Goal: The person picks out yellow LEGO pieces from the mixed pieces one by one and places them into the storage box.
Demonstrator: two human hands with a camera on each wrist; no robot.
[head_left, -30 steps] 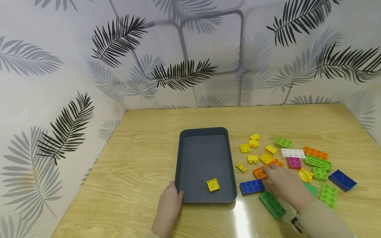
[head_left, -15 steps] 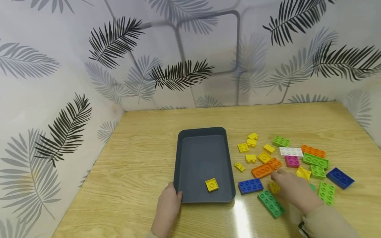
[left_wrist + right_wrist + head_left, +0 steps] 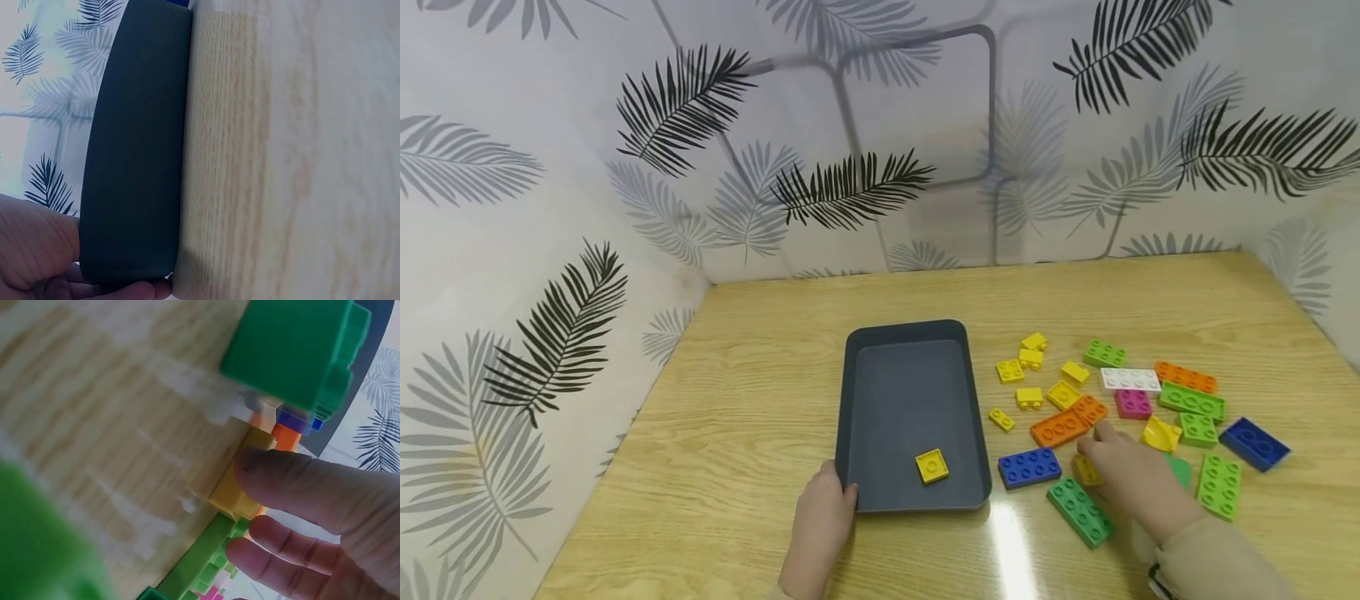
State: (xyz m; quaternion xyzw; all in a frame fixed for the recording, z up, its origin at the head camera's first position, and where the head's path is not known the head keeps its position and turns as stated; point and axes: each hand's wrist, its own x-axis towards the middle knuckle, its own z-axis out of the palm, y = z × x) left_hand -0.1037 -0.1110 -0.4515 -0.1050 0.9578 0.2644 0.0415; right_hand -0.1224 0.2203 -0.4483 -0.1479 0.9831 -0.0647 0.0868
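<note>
My left hand (image 3: 823,512) grips the near left corner of the dark grey tray (image 3: 847,392). In the left wrist view its fingers (image 3: 134,291) curl along the tray's near end. A square yellow brick (image 3: 932,467) lies inside the tray. To the right, my right hand (image 3: 1138,479) is down among the loose bricks, pinching a yellow brick (image 3: 1086,471). In the right wrist view the thumb (image 3: 275,478) overlaps that yellow brick (image 3: 232,490), and its far side is hidden. Close by lie a green brick (image 3: 1080,510) and a long orange brick (image 3: 1060,427).
Several small yellow bricks (image 3: 1028,397) lie right of the tray, and a blue brick (image 3: 1030,467) sits beside its near right corner. Further right are a white brick (image 3: 1130,380), a magenta brick (image 3: 1133,403), light green bricks (image 3: 1220,486) and a dark blue brick (image 3: 1255,443).
My right hand has moved from the orange bricks toward me and right, down to the yellow brick, which is slightly turned. The left hand stays on the tray.
</note>
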